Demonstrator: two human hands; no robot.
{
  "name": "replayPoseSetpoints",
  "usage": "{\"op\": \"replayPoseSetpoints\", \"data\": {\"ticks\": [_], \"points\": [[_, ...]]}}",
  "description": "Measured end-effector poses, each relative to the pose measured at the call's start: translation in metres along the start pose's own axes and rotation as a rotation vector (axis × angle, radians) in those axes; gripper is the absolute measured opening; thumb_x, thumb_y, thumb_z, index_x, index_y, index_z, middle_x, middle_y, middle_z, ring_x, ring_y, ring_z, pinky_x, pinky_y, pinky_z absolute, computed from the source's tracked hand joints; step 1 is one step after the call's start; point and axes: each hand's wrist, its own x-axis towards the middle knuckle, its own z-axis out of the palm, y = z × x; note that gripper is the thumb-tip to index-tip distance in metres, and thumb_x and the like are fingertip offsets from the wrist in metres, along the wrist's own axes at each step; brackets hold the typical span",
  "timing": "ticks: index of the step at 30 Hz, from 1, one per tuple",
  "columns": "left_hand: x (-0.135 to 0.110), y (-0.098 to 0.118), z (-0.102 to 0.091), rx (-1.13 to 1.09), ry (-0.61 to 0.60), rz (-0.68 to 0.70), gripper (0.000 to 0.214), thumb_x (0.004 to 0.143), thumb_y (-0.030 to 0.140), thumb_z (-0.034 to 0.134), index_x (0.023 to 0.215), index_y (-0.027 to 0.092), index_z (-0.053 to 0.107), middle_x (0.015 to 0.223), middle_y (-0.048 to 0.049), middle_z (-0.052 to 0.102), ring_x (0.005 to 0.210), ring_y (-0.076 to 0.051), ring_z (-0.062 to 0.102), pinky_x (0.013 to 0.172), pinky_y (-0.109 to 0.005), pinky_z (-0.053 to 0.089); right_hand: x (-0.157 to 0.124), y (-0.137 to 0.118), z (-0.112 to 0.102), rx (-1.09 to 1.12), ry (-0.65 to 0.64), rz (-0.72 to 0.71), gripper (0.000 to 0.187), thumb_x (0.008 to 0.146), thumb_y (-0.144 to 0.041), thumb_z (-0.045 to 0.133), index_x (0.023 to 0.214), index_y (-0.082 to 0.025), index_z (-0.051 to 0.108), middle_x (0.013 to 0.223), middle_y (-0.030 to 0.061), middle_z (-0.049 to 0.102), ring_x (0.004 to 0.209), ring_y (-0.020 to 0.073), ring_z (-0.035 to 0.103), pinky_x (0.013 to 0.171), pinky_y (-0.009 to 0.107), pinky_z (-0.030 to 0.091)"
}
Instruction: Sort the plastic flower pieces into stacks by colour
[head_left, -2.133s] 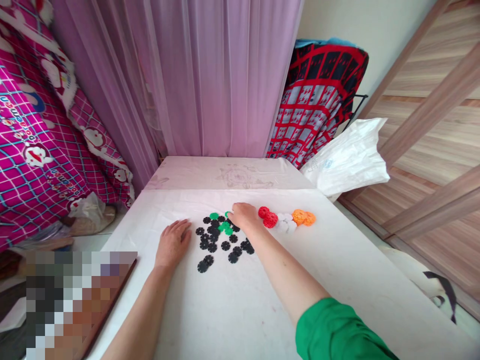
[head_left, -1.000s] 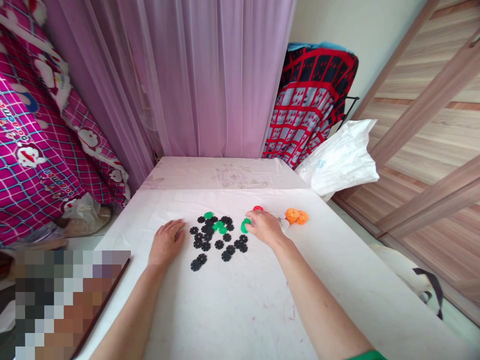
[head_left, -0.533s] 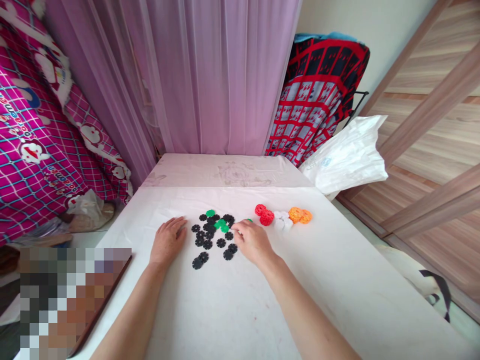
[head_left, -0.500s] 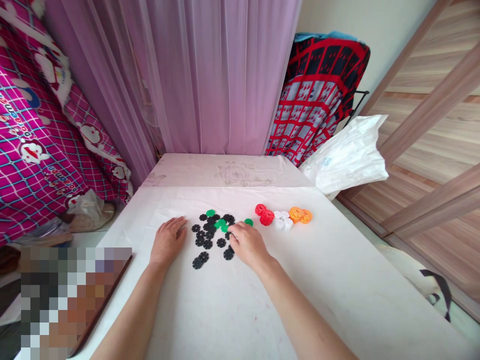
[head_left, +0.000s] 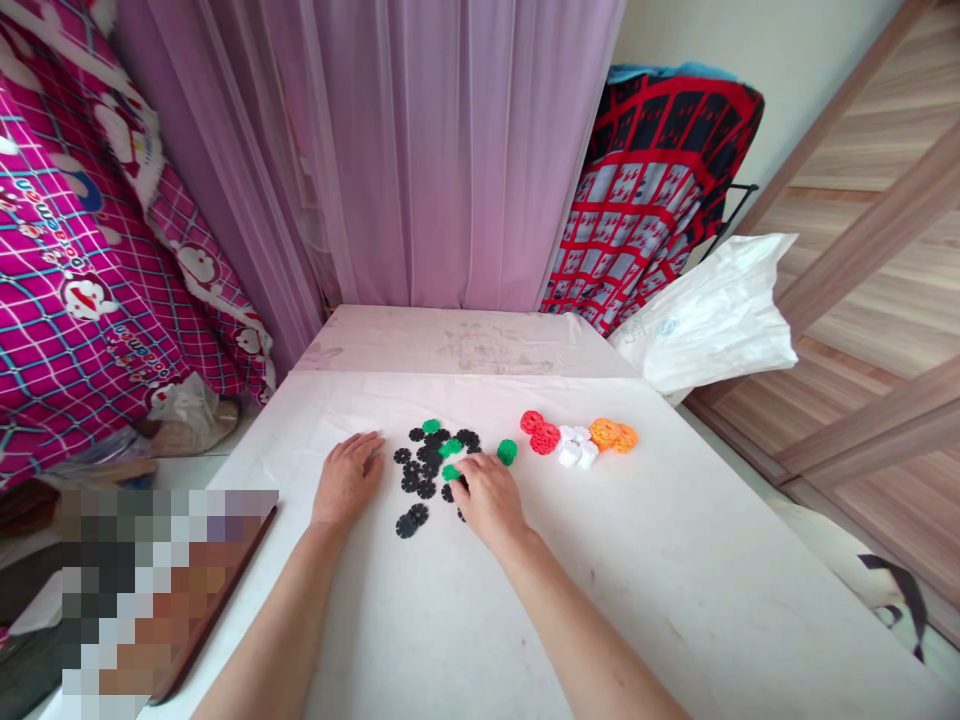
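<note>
Several black notched plastic discs (head_left: 429,455) lie scattered and overlapping on the white-covered table (head_left: 420,630). My left hand (head_left: 349,482) rests flat just left of them, its fingers stretched out and holding nothing. At the right side of the black discs, my right hand (head_left: 489,495) has its thumb and fingertips closed on a green disc (head_left: 450,472), and it hides some of the black discs below it. Another green disc (head_left: 451,448) lies just beyond, among the black ones. A further green disc (head_left: 431,426) sits at the far edge, and a green disc (head_left: 508,452) lies right of my hand.
Right of the discs are small groups of red discs (head_left: 541,435), white discs (head_left: 577,447) and orange discs (head_left: 613,434). A white plastic bag (head_left: 712,310) stands beyond the table's right edge. A brown-edged, blurred-out object (head_left: 217,600) lies at the left edge.
My right hand has drawn back slightly toward me, with one green disc now apart from the other at its fingertips. The left hand stays in place; the whole view has shifted a little.
</note>
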Motion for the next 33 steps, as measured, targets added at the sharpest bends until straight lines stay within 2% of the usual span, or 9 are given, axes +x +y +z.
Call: {"op": "replayPoseSetpoints", "data": {"ticks": [5,10,16,20,24,28,33], "points": [[0.000,0.001,0.000,-0.006,-0.004,-0.014,0.039,0.090,0.035,0.044,0.115,0.022,0.070,0.130,-0.0064,0.068,0.126,-0.028,0.057,0.109,-0.050,0.044,0.013,-0.005,-0.002,-0.066,-0.044,0.104,0.023,0.089,-0.037,0.060,0.099,-0.020,0.073,0.104,0.0096,0.070,0.104,0.0250,0.062,0.087,0.033,0.046],[0.000,0.001,0.000,-0.004,-0.009,-0.010,0.039,0.090,0.034,0.043,0.116,0.022,0.070,0.130,-0.0069,0.067,0.126,-0.029,0.057,0.109,-0.051,0.043,0.025,-0.018,-0.007,-0.098,-0.115,0.189,0.027,0.087,-0.036,0.063,0.103,-0.017,0.072,0.106,0.0128,0.072,0.103,0.0263,0.065,0.081,0.033,0.049],[0.000,0.000,0.001,0.002,0.013,0.006,0.039,0.090,0.034,0.044,0.115,0.023,0.071,0.129,-0.0068,0.068,0.124,-0.029,0.058,0.108,-0.051,0.045,0.023,-0.027,-0.008,-0.122,-0.130,0.176,0.028,0.086,-0.031,0.061,0.105,-0.014,0.071,0.108,0.0146,0.071,0.102,0.0254,0.066,0.081,0.033,0.049],[0.000,0.000,0.001,0.008,0.014,0.002,0.039,0.090,0.035,0.044,0.115,0.022,0.071,0.128,-0.0070,0.068,0.125,-0.029,0.058,0.109,-0.050,0.044,0.016,-0.008,-0.015,-0.083,-0.040,0.150,0.026,0.086,-0.032,0.060,0.105,-0.018,0.071,0.106,0.0103,0.072,0.102,0.0233,0.065,0.085,0.031,0.046],[0.000,0.000,0.000,0.003,0.010,0.013,0.039,0.090,0.035,0.044,0.115,0.023,0.071,0.128,-0.0067,0.069,0.125,-0.028,0.058,0.108,-0.050,0.045,0.018,0.031,-0.040,-0.065,0.070,0.238,0.025,0.088,-0.033,0.057,0.105,-0.022,0.071,0.106,0.0066,0.072,0.101,0.0209,0.064,0.083,0.028,0.044],[0.000,-0.001,0.000,-0.003,0.012,0.017,0.038,0.090,0.036,0.043,0.113,0.024,0.071,0.128,-0.0061,0.069,0.123,-0.028,0.059,0.108,-0.049,0.045,0.025,0.063,-0.060,-0.131,0.025,0.281,0.022,0.087,-0.032,0.057,0.101,-0.023,0.072,0.106,0.0057,0.072,0.098,0.0202,0.065,0.077,0.028,0.043],[0.000,-0.001,-0.001,-0.005,0.015,0.018,0.040,0.090,0.036,0.042,0.113,0.023,0.071,0.127,-0.0068,0.069,0.123,-0.029,0.059,0.108,-0.049,0.045,0.030,0.071,-0.059,-0.181,-0.026,0.255,0.022,0.086,-0.031,0.057,0.100,-0.023,0.072,0.105,0.0057,0.071,0.097,0.0208,0.065,0.075,0.028,0.043]]}}
